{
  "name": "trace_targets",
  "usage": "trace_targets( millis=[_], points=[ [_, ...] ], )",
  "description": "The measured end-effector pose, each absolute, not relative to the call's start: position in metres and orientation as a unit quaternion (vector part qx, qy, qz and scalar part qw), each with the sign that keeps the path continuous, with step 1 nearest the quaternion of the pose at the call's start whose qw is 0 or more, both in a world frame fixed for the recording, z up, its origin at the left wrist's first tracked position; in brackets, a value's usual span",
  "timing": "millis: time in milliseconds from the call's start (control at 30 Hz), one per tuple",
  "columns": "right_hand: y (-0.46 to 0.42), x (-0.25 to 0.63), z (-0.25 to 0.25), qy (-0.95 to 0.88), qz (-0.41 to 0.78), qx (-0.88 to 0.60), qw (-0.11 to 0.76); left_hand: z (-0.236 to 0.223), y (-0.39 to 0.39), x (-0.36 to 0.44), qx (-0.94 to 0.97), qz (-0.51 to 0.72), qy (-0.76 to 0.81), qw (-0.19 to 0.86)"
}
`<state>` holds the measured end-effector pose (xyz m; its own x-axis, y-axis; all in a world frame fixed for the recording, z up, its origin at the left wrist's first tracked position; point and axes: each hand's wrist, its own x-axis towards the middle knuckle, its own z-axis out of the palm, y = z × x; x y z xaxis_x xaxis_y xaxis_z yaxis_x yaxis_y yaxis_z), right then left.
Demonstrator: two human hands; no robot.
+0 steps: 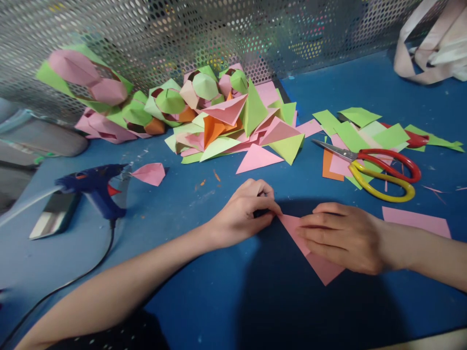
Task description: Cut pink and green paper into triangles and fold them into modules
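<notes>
A folded sheet of pink paper lies on the blue table in front of me. My left hand pinches its upper left corner between thumb and finger. Over the paper's right part, my right hand lies nearly flat with fingers stretched out, pressing on it and hiding much of it. Just above my hands rests a pink paper triangle. Red and yellow scissors lie beyond my right hand, blades pointing left. Another pink paper piece is partly behind my right wrist.
A blue glue gun stands at left, its cord trailing forward; a small pink paper shape touches its nozzle. Folded paper pieces and assembled paper shapes line the perforated metal panel. Cut scraps and pale ribbon sit right.
</notes>
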<state>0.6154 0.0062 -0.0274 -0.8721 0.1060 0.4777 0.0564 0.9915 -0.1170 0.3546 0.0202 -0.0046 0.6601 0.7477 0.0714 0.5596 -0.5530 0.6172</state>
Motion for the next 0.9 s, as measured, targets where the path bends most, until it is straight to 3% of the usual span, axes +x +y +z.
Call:
trace_targets(
  millis=[367,700,900],
  points=[
    [0.003,0.615,-0.024,-0.968,0.034,-0.059,0.241,-0.003,0.019,0.357,0.864,0.163,0.387,0.278],
    [-0.013,0.618,-0.007,-0.988,-0.04,-0.084,0.122,0.0,0.005,0.361,0.878,0.231,0.374,0.187],
    [-0.017,0.618,-0.005,-0.987,-0.041,-0.106,0.113,0.001,-0.029,0.379,0.937,0.219,0.243,0.124]
  ],
)
